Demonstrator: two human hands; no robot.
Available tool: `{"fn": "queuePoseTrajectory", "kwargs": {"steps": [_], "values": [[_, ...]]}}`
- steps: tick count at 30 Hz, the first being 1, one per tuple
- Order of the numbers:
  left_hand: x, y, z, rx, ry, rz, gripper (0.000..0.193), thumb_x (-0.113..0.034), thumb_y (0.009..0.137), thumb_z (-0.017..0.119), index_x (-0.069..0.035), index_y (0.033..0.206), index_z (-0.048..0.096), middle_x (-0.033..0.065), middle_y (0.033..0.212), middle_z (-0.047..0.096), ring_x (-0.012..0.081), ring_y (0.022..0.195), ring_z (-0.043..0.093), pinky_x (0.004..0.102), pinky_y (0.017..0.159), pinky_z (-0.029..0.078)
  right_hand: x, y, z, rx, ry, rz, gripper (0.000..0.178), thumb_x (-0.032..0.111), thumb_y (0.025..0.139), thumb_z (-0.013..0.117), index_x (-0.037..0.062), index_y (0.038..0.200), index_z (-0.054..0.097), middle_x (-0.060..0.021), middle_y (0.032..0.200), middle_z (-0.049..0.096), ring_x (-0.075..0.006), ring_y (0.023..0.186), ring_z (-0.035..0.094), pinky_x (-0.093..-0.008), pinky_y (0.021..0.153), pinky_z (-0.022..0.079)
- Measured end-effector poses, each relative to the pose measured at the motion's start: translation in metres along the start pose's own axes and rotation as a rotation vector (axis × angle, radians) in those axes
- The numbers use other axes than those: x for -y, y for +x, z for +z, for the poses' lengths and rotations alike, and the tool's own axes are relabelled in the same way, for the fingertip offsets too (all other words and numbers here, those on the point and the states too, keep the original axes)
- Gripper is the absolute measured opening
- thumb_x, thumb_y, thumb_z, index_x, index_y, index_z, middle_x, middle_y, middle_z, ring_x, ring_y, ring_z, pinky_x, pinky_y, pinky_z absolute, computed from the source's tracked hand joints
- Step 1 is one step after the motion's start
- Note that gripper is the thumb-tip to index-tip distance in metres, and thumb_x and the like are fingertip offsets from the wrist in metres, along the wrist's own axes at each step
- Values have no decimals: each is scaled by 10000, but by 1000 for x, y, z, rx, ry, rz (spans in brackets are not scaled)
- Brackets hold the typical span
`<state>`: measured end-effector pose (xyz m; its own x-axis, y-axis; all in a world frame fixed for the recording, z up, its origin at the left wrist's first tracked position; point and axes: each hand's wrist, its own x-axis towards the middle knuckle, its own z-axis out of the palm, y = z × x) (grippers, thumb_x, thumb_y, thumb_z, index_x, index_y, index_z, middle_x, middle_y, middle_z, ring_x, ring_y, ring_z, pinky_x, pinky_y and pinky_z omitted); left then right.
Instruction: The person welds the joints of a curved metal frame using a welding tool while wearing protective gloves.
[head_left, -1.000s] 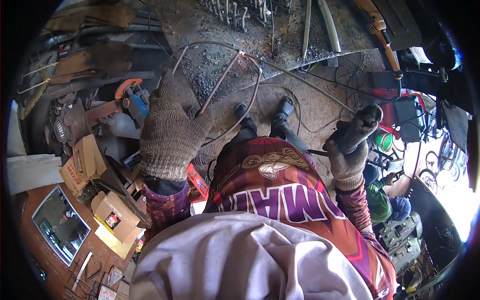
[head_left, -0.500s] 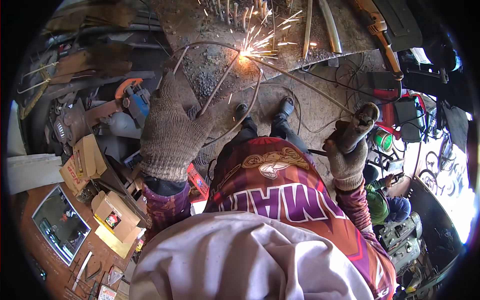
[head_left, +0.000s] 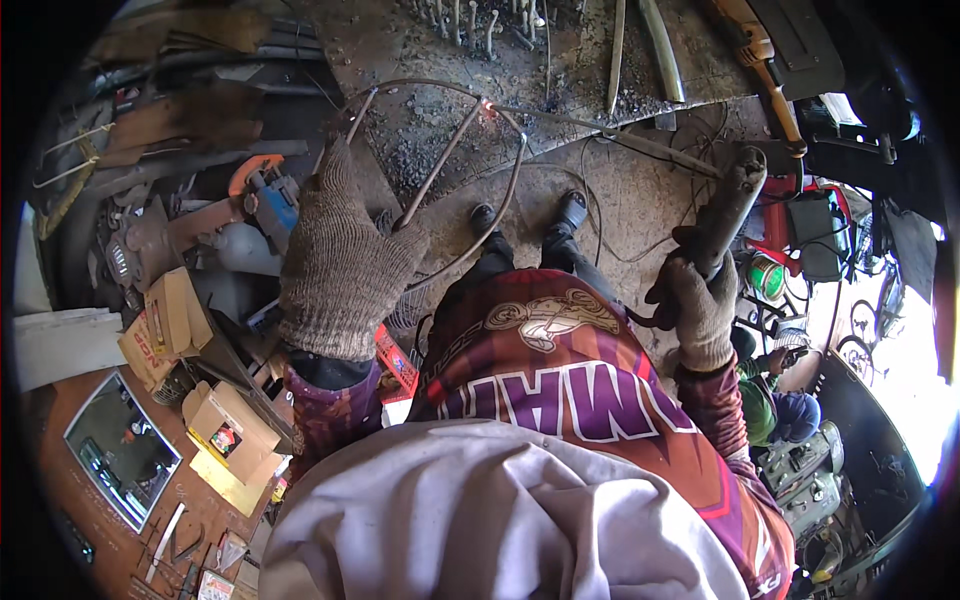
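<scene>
My left hand [head_left: 345, 262], in a brown knit glove, is closed around a round frame of bent metal rods [head_left: 440, 158]. The frame's upper part overlaps the edge of the metal worktable [head_left: 560, 60]. A small spot [head_left: 487, 105] on its top joint glows red. My right hand [head_left: 702, 312], also gloved, grips a welding electrode holder [head_left: 730, 205]. A thin welding rod [head_left: 665, 153] runs left from the holder's jaw toward the glowing joint. Whether its tip touches the joint, I cannot tell.
Several upright bolt-like pieces [head_left: 470, 25] and loose metal bars [head_left: 660, 50] are on the worktable. An angle grinder [head_left: 758, 50] lies at its right. Cables [head_left: 598, 215] cross the floor by my feet. Cardboard boxes [head_left: 235, 435] stand at left; another person [head_left: 775, 405] is at right.
The bright arc and flying sparks are gone, leaving a red glow at the joint. My right hand has tilted the holder upward, a little to the right. My left hand stays in place.
</scene>
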<state>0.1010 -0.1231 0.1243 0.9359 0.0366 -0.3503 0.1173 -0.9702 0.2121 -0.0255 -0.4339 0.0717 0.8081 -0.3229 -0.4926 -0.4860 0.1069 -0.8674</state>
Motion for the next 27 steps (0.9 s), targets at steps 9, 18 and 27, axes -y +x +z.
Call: {"fn": "queuePoseTrajectory", "kwargs": {"steps": [9,18,27], "values": [[4,6,3,-22,-15,91,916,-282,760,790,-14,1512,340,263,1368,534,404,1260,555,482,1031,483,-25,-9,-13,64,-277,-359,331,124,848,694,27,1151,607,-80,1002,674,-251,921,663,-376,816,538],[5,5,3,-60,-7,132,887,-313,780,777,-19,1500,350,273,1376,524,426,1272,535,497,1026,484,2,-3,-17,-85,26,-65,419,91,868,642,-41,1248,524,-70,787,637,-126,576,616,-250,494,478],[9,1,5,-79,13,128,911,-300,761,793,-34,1506,341,255,1335,566,418,1215,584,493,999,503,-23,-10,-16,6,-202,-292,443,114,841,724,-69,1213,568,-51,861,657,-130,772,633,-288,724,512]]}}
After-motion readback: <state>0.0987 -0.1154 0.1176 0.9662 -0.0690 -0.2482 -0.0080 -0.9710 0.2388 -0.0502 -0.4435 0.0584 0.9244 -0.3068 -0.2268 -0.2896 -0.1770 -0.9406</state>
